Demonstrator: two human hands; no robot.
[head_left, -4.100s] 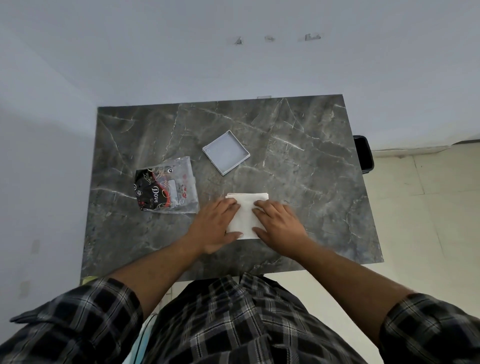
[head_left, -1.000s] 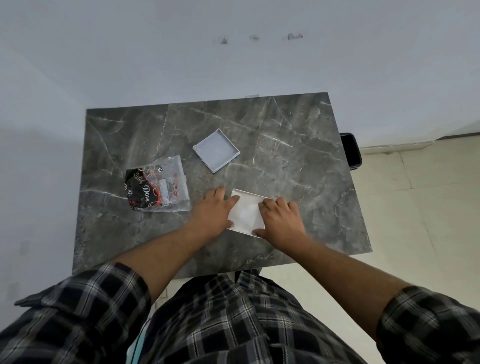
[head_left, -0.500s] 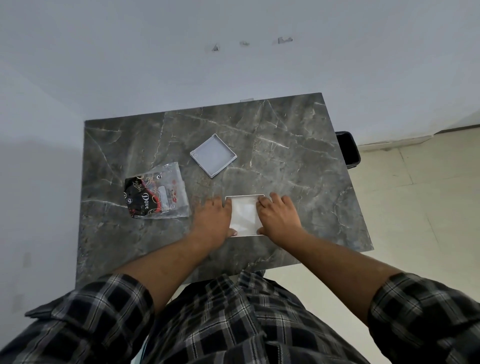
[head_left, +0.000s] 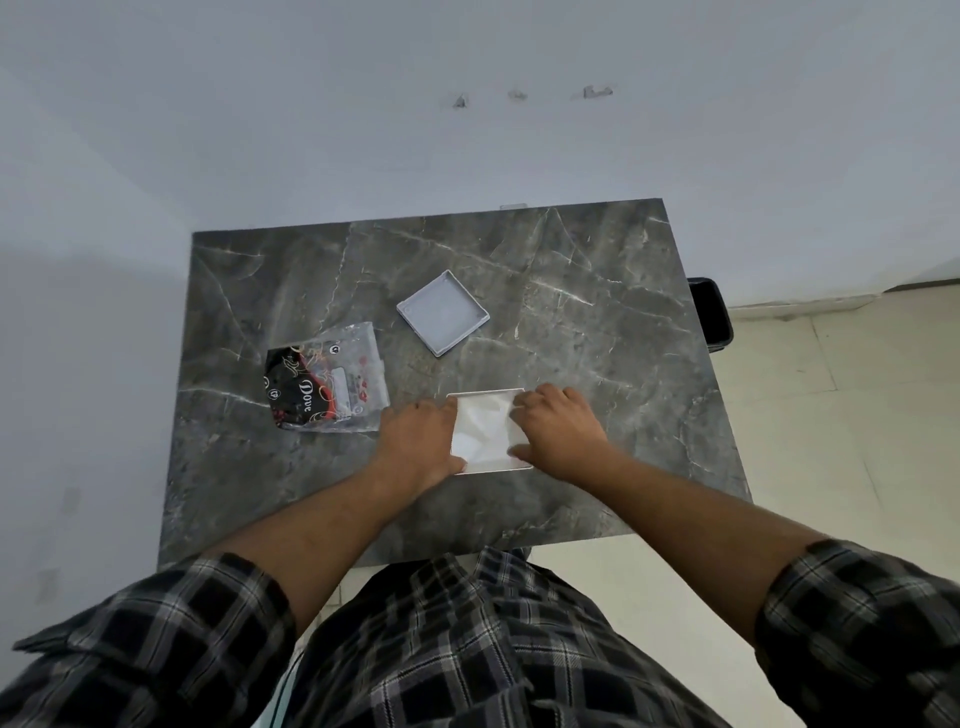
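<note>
A shallow white square box (head_left: 488, 467) lies on the dark marble table (head_left: 597, 338), near its front edge, with crumpled white paper (head_left: 483, 428) inside it. My left hand (head_left: 415, 441) holds the box's left side, the thumb lying over the near left corner. My right hand (head_left: 561, 434) holds the right side, with fingers at the far right corner and the thumb on the near edge. The hands hide both side walls of the box.
A white square lid (head_left: 442, 313) lies open side up at the table's middle. A clear plastic bag (head_left: 332, 379) holding a black "Dove" pack lies to the left. A black bin (head_left: 711, 312) stands on the floor past the table's right edge.
The white box sat skewed a second ago and now lies square to the table's front edge. Both hands have stayed on its sides.
</note>
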